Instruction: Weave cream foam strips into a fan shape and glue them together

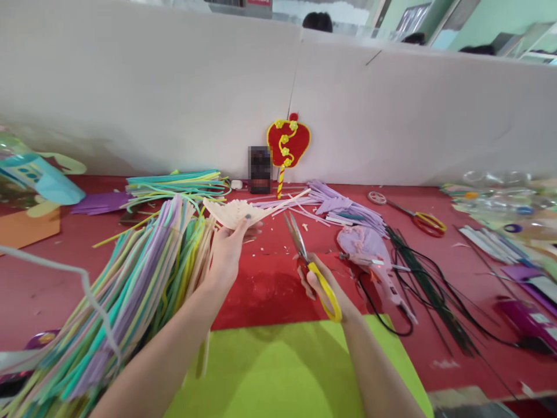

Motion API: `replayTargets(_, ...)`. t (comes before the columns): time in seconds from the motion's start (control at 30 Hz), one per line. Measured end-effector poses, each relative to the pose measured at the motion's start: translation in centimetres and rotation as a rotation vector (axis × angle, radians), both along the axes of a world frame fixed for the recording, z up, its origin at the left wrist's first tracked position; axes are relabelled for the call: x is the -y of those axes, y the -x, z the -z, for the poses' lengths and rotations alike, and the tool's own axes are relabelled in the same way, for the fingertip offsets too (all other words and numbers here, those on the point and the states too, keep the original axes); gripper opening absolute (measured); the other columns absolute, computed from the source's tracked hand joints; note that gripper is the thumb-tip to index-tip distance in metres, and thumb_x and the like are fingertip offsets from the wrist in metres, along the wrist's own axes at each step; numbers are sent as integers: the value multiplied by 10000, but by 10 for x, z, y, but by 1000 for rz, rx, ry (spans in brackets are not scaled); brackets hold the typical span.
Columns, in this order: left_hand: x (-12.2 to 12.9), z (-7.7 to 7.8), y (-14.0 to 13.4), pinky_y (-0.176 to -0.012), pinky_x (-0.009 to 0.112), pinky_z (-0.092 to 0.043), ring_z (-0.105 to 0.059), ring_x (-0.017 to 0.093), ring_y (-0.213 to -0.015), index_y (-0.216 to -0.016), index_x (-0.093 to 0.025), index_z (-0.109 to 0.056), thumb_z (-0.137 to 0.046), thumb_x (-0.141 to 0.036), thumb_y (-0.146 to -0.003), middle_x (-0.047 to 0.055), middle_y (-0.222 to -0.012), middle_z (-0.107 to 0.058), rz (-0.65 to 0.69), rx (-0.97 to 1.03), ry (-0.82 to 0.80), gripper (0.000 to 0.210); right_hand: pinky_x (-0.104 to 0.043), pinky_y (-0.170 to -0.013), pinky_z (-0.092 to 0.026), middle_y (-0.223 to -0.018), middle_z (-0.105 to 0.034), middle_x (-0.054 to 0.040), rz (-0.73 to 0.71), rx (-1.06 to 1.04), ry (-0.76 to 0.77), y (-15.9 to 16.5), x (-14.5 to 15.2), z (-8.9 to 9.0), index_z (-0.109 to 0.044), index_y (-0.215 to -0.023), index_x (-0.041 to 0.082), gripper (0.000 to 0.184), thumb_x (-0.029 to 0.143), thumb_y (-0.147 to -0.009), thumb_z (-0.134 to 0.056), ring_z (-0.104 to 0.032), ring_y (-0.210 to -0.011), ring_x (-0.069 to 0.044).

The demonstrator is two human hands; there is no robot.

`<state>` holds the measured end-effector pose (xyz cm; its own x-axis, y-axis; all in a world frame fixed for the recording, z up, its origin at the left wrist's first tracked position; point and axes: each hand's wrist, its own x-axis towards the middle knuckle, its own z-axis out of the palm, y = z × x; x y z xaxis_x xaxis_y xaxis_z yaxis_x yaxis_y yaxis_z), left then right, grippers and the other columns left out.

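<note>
My left hand (228, 249) pinches a cream, fan-shaped craft piece (230, 212) with a scalloped edge, held above the table. A thin cream stem runs from it toward the right. My right hand (321, 280) is wrapped around a pair of scissors (296, 235) with yellow and red handles. The blades point up and away from me, slightly parted, to the right of the cream piece and apart from its body. Beside my left forearm lies a big bundle of coloured pipe cleaners (126, 296). Purple pipe cleaners (339, 203) lie beyond my right hand.
A red heart-shaped fan (287, 145) leans on the white partition (174, 93) beside a blurred dark object (260, 171). At right are a glue gun (383, 270) with its black cord, another pair of scissors (409, 213) and green stems (435, 290). A lime-green mat (278, 371) is nearest me.
</note>
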<state>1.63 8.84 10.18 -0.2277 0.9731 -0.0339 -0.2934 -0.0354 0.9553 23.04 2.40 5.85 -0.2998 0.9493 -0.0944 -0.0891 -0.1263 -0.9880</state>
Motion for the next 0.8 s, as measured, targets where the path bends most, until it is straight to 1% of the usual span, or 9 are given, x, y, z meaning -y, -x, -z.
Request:
replayTargets(0.1,5,-4,-5,-687,277,-519,-685,171,-683,-915,-134,-685,-698,-449,-707,82,-805,-741,9,7,18,377,-193,-444,-300,-765,-435,33,-25,88,-16,-5,4,-1,-469,-1161,260,509,583,-790,-600,-315,-506,-52)
replayTargets(0.2,11,-4,-16,-681,272,-523,-686,176,-700,-894,-123,-689,-694,-431,-719,87,-792,-740,25,-10,28,354,-202,-476,-321,-776,-457,20,-25,152,-47,-6,3,-3,-488,-1169,248,534,583,-774,-618,-349,-545,-68)
replayTargets(0.3,17,-2,-26,-646,271,-528,-683,180,-671,-871,-118,-694,-690,-422,-723,87,-772,-738,43,-49,52,339,-207,-492,-324,-760,-450,21,-16,163,-73,-4,2,-5,-500,-1151,237,542,602,-767,-610,-364,-563,-77)
replayTargets(0.4,20,0,-33,-644,290,-538,-687,198,-660,-831,-120,-700,-693,-420,-712,84,-745,-736,82,-78,74,323,-208,-490,-318,-730,-413,31,22,151,-87,0,3,-7,-500,-1131,230,538,620,-772,-590,-351,-558,-78)
replayTargets(0.57,21,2,-35,-662,310,-547,-691,209,-651,-798,-133,-707,-691,-398,-710,73,-716,-732,114,-106,77,280,-204,-475,-307,-713,-370,42,42,120,-72,3,5,-13,-495,-1098,229,509,619,-782,-579,-330,-550,-74)
replayTargets(0.7,19,2,-33,-668,324,-551,-694,223,-657,-790,-135,-712,-692,-392,-706,76,-700,-729,111,-120,85,271,-204,-469,-303,-714,-370,45,35,117,-60,3,6,-16,-491,-1089,228,504,615,-780,-586,-328,-539,-70)
replayTargets(0.8,17,2,-31,-671,324,-555,-696,228,-666,-773,-132,-716,-703,-400,-694,80,-692,-728,136,-140,81,279,-206,-464,-294,-703,-368,49,26,109,-51,4,7,-16,-488,-1083,227,501,617,-783,-582,-320,-525,-67)
